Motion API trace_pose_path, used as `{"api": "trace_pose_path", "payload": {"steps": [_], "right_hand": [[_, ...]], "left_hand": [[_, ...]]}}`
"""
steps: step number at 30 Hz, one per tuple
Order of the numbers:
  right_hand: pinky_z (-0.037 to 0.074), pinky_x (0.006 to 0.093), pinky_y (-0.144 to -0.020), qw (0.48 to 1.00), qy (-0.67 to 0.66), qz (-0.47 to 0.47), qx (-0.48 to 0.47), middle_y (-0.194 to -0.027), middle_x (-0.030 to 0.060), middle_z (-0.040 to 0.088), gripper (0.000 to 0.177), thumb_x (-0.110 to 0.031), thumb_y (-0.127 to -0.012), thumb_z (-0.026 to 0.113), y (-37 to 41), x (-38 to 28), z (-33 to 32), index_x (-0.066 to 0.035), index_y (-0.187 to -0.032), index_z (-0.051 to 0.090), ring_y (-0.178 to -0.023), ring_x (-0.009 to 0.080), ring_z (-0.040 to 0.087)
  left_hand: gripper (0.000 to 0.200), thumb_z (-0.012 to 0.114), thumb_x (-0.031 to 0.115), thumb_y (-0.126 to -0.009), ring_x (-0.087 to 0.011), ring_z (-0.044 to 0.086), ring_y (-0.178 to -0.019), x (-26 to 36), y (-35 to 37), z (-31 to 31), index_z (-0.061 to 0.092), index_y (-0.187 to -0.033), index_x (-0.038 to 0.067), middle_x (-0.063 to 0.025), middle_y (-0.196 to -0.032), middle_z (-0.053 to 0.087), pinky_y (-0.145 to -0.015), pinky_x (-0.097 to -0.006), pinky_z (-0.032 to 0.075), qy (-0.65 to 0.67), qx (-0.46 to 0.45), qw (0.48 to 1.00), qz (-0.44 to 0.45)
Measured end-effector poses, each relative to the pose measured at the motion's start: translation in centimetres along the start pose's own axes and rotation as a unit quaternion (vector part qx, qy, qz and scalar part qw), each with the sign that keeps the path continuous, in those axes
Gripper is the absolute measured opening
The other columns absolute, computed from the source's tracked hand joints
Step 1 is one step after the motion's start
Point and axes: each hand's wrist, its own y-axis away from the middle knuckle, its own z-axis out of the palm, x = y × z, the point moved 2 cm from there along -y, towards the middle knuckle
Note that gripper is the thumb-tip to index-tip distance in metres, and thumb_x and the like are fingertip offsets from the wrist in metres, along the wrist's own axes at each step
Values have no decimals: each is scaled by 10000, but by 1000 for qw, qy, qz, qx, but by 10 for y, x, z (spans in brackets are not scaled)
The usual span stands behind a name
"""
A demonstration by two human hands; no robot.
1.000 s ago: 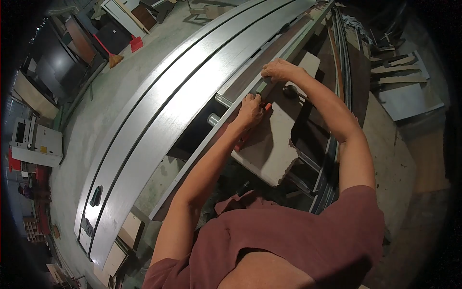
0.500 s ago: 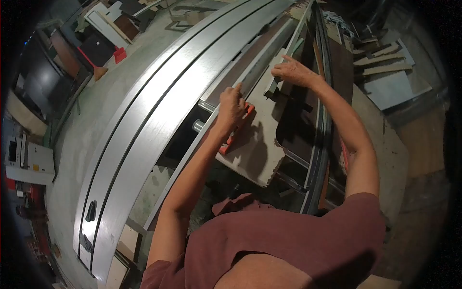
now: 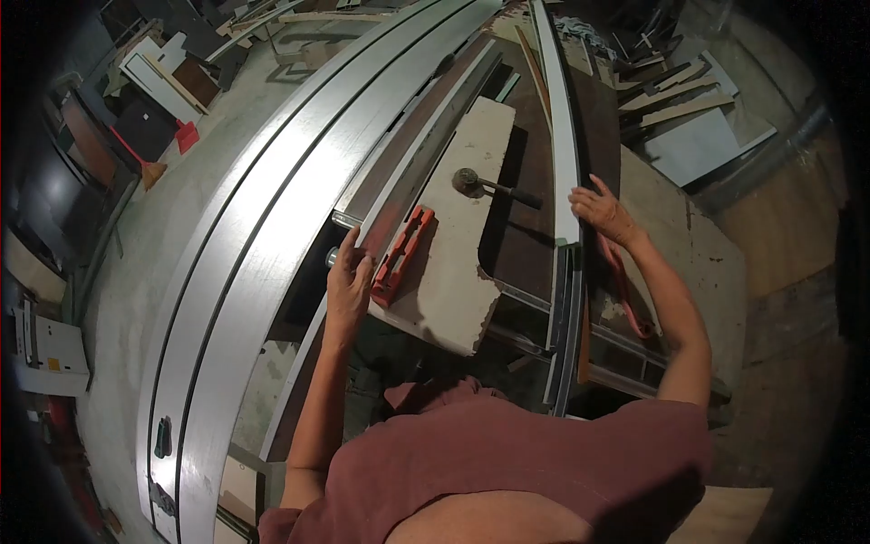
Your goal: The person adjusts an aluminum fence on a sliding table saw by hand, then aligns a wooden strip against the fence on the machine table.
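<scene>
My left hand [image 3: 349, 288] is at the near part of a long grey metal rail [image 3: 421, 145]. Its fingers point upward, with the thumb apart, and they seem to touch the rail's edge. Just right of it lies an orange-red slotted push block [image 3: 402, 257] on a worn beige board [image 3: 480, 136]. My right hand [image 3: 605, 216] has its fingers spread at the right edge of a long white strip [image 3: 557, 118], fingertips against it. The strip lies lengthwise over dark rails [image 3: 564, 317]. A black lever with a round knob [image 3: 466, 181] stands on the beige board.
A long silver sliding table [image 3: 299, 172] with dark grooves runs along the left. Below my right hand is a red curved handle [image 3: 639, 322]. Offcuts [image 3: 680, 100] are piled at the right back. A red dustpan [image 3: 187, 136] and a broom [image 3: 151, 172] are on the left floor.
The white strip has moved right, off the beige board, uncovering the lever. My right hand has moved right and nearer. My left hand has shifted left and nearer, away from the push block.
</scene>
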Motion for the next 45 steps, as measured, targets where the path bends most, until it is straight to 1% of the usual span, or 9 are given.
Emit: {"api": "trace_pose_path", "payload": {"steps": [12,20,30,34,36,38,40,41,45], "right_hand": [[274,494,-1030,998,-6,68,15,-1065,31,533,134,-58,-762,517,53,-8,30,-90,-876,454,-1113,198,488],[241,532,-1034,993,27,114,-5,-1090,34,546,132,-55,-774,515,101,2,23,-92,-885,454,-1117,235,480],[255,528,-1013,984,40,165,-54,-1142,65,487,210,-23,-761,491,129,4,65,-72,-962,454,-1181,241,427],[254,493,-1017,969,63,200,-128,-1145,71,476,296,3,-749,491,112,-12,32,-81,-1030,454,-1220,242,383],[328,466,-967,976,101,181,-64,-1105,79,516,262,-50,-756,503,105,-20,26,-67,-1017,509,-1114,264,471],[397,427,-874,942,-26,330,-54,-989,101,569,187,-118,-810,506,88,-36,21,-37,-975,540,-935,282,554],[447,416,-742,916,-36,398,-25,-877,114,595,230,-232,-841,539,66,-65,21,-20,-928,554,-776,283,580],[469,424,-691,895,-40,438,-74,-869,157,591,380,-342,-794,620,55,-80,11,-1,-944,545,-800,297,595],[468,452,-695,828,-84,532,-156,-898,233,583,495,-343,-731,691,50,-92,35,53,-975,524,-837,357,601]], "left_hand": [[451,478,133,-900,-144,533,-852,14,28,-13,346,-1307,-10,-98,-930,540,-795,-261,429,53,7,997,-46],[496,514,168,-891,-143,555,-803,11,69,-59,331,-1313,-19,-76,-895,539,-735,-256,450,31,101,991,-86],[551,552,245,-881,-134,560,-786,-1,100,-84,328,-1318,-6,-56,-872,531,-748,-268,461,60,136,984,-102],[539,552,233,-881,-141,566,-785,-7,101,-81,329,-1312,0,-58,-873,530,-753,-276,473,82,128,983,-102],[534,552,232,-881,-143,567,-790,-8,100,-79,332,-1310,2,-58,-873,530,-756,-276,476,84,124,983,-109],[530,551,231,-881,-146,569,-795,-9,98,-74,335,-1308,4,-58,-873,530,-758,-277,479,90,126,981,-117],[524,546,233,-883,-148,572,-807,-10,97,-69,337,-1306,4,-58,-873,533,-772,-278,482,129,115,977,-126],[524,546,233,-883,-148,572,-807,-8,97,-66,337,-1306,4,-58,-873,533,-772,-278,482,131,115,977,-126],[511,539,244,-886,-147,574,-817,-5,96,-56,350,-1300,10,-61,-873,539,-787,-283,483,129,100,980,-112]]}}
